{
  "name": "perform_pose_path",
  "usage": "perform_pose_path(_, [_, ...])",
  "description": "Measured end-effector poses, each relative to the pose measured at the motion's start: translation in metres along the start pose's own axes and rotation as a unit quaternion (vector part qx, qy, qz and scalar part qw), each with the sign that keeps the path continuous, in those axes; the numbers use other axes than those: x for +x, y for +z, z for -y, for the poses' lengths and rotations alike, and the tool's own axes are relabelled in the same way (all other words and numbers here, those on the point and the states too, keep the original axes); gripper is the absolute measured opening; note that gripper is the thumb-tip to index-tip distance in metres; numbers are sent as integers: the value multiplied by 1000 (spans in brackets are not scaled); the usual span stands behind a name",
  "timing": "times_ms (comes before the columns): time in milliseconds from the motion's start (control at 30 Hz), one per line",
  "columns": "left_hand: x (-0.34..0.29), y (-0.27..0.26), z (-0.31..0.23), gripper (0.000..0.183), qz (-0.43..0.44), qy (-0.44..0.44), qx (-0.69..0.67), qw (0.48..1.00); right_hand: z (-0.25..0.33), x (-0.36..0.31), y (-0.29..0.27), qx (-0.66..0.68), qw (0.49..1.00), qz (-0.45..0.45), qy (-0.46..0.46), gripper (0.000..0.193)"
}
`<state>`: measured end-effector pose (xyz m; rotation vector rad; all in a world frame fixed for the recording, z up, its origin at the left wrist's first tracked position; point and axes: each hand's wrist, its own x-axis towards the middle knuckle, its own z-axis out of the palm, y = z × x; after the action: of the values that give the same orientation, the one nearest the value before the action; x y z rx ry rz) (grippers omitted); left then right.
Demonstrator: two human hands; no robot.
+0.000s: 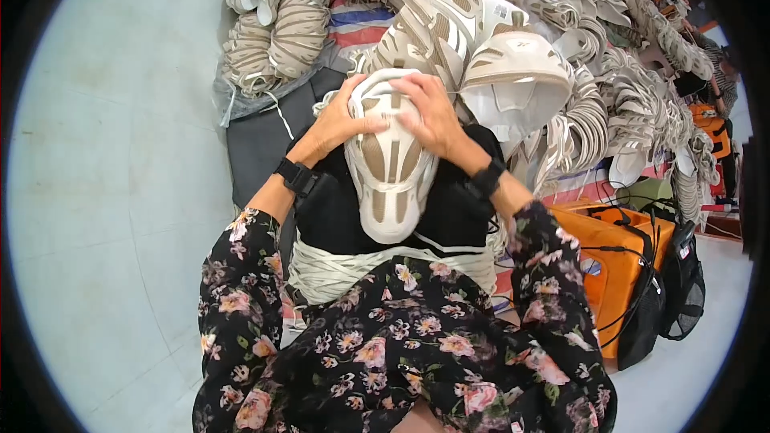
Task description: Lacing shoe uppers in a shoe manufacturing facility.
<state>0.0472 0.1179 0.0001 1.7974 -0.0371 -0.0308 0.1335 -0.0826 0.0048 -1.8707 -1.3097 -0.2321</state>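
Observation:
A white and tan shoe upper with brown mesh panels lies over my dark-clothed lap, its rounded toe end pointing toward me. My left hand grips the left side of its collar, the thumb laid across the tongue area. On the opposite side my right hand holds the collar edge with bent fingers, its thumb on the upper. Whether more uppers are stacked beneath this one, I cannot tell. A bundle of pale laces stretches across my waist, under the floral top.
Several bundles of shoe uppers lie beyond my hands and to the right, on a striped sheet. A larger upper stack stands just right of my hands. An orange stool with black cables and a black mesh bag is at the right.

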Motion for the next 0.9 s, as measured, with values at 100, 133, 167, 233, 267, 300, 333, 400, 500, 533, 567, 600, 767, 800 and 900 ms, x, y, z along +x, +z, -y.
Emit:
perform_pose_path(100, [9,2,-5,79,-49,-140,-96,984,-37,30,7,51,994,89,28,45])
perform_pose_path(133, [10,3,-8,79,-58,-131,-97,985,-46,37,7,46,990,133,9,44])
perform_pose_path(167, [10,3,-12,79,-51,-151,-94,983,-51,38,6,45,982,181,16,43])
perform_pose_path(233, [8,7,-20,79,-37,-180,-53,981,-56,32,1,83,977,196,4,43])
perform_pose_path(267, [4,8,-23,80,-11,-159,48,986,-56,26,-1,113,966,228,37,43])
perform_pose_path(300, [4,10,-27,79,-19,-159,121,980,-55,20,-4,126,960,242,69,44])
perform_pose_path(333, [3,12,-30,79,-24,-149,188,970,-53,14,-6,143,964,223,38,44])
perform_pose_path(400, [5,11,-37,79,-12,-132,197,971,-44,6,-10,157,964,188,99,44])
perform_pose_path(500, [8,7,-46,77,13,-128,236,963,-24,3,-18,133,978,117,107,48])
perform_pose_path(533, [8,6,-47,76,26,-147,257,955,-15,3,-20,87,990,63,86,51])
perform_pose_path(567, [9,3,-48,76,19,-141,256,956,-6,2,-19,73,994,41,71,51])
perform_pose_path(600, [9,0,-48,74,38,-157,283,945,1,2,-20,71,995,45,58,51])
perform_pose_path(767, [5,-9,-40,63,32,-103,196,975,12,5,2,-58,990,124,-34,43])
perform_pose_path(800, [3,-8,-37,63,33,-109,197,974,10,6,7,-73,986,149,-14,41])
perform_pose_path(900, [7,-3,-31,58,1,-151,166,974,10,10,26,-106,986,127,12,35])
